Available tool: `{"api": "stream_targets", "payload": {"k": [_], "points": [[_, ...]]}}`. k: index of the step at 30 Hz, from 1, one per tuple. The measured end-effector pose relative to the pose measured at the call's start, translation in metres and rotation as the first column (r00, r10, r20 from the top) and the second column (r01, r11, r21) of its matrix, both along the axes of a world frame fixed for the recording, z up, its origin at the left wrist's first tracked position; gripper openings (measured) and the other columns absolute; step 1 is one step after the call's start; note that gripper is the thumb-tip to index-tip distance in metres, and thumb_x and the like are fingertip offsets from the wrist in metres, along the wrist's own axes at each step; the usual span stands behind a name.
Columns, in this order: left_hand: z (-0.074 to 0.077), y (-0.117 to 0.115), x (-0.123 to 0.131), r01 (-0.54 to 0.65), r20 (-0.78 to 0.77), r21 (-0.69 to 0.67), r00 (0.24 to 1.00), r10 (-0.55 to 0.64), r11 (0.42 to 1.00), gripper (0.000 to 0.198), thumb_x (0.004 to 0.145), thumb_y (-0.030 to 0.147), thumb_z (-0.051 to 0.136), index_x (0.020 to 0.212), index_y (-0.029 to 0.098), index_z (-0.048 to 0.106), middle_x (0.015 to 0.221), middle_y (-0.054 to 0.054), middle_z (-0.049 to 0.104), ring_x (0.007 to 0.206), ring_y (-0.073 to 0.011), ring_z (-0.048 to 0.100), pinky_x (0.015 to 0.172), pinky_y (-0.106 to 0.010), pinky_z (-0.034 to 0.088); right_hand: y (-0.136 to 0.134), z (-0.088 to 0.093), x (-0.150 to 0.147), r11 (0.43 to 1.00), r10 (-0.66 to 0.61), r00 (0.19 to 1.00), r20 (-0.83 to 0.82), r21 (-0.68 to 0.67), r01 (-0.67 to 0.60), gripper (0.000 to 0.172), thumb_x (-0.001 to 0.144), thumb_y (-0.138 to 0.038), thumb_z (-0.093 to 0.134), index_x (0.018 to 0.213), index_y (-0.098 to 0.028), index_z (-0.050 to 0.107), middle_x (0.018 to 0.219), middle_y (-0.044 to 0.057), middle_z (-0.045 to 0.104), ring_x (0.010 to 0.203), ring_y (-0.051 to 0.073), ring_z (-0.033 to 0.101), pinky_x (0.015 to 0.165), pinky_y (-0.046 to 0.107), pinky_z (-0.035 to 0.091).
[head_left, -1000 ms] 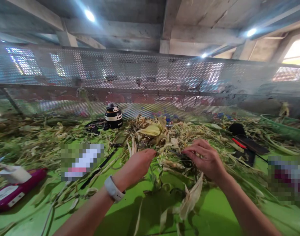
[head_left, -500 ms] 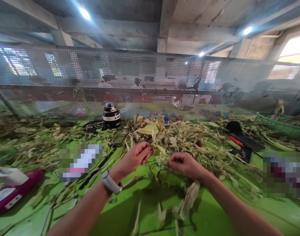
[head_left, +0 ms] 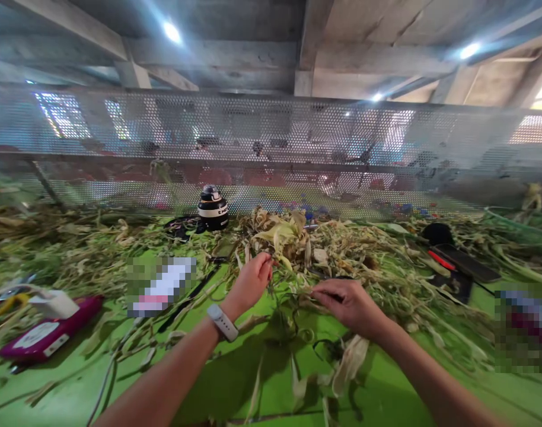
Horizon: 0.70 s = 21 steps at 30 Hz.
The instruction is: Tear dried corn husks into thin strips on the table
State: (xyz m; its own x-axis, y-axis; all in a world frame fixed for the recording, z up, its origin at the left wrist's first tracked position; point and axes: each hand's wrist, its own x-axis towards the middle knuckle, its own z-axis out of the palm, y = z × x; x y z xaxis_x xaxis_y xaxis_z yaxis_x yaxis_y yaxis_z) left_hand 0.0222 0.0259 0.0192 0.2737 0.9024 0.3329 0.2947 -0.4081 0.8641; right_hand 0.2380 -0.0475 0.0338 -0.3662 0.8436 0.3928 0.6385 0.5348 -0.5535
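Observation:
Dried, pale husk leaves form a loose pile on the green table in front of me. My left hand, below a wrist with a pale watch band, is closed near the pile's front edge; what its fingertips hold is too small to name. To the right, my right hand has thumb and fingers pinched at thin greenish strands between the hands. I cannot make out exactly what it grips. A curled dry husk lies below my right hand.
A black bottle stands behind the pile by a perforated metal screen. At left lie a magenta case with a white plug and a blurred-out phone-like object. At right are a dark phone and a green basket.
The view has shifted, so the table items sit further right. My right hand's fingers have stretched towards the strands, and my left hand has turned slightly more upright.

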Motion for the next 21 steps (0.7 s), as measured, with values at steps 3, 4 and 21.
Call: {"api": "stream_targets", "payload": {"k": [3,4,21], "points": [[0.001,0.012,-0.009,-0.08,0.166,-0.037,0.982,0.085,0.996,0.019,0.08,0.032,0.043,0.067,0.019,0.043,0.055,0.005,0.043,0.046,-0.0081,0.037,0.045,-0.021,0.031,0.007,0.01,0.027,0.979,-0.127,0.98,0.154,-0.137,0.148,0.028,0.085,-0.037,0.048,0.079,-0.019,0.069,0.072,0.003,0.068,0.062,0.014,0.059,0.057,0.023,0.043],[0.001,0.015,-0.011,-0.096,0.209,-0.055,0.972,0.106,0.994,0.019,0.079,0.033,0.045,0.068,0.018,0.044,0.055,0.005,0.042,0.046,-0.0077,0.036,0.045,-0.02,0.031,0.01,0.013,0.037,0.969,-0.104,0.974,0.199,-0.201,0.144,0.029,0.083,-0.039,0.05,0.074,-0.019,0.069,0.067,0.002,0.067,0.06,0.015,0.058,0.056,0.023,0.042],[0.013,-0.031,0.017,0.225,0.325,-0.22,0.934,-0.146,0.949,0.016,0.08,0.031,0.047,0.072,0.017,0.045,0.055,0.007,0.04,0.047,-0.0061,0.033,0.045,-0.019,0.027,0.01,-0.017,-0.037,0.901,-0.001,0.765,-0.644,-0.333,-0.28,0.056,0.071,-0.04,0.066,0.119,-0.024,0.042,0.118,0.009,0.052,0.055,0.005,0.054,0.058,0.024,0.051]]}}
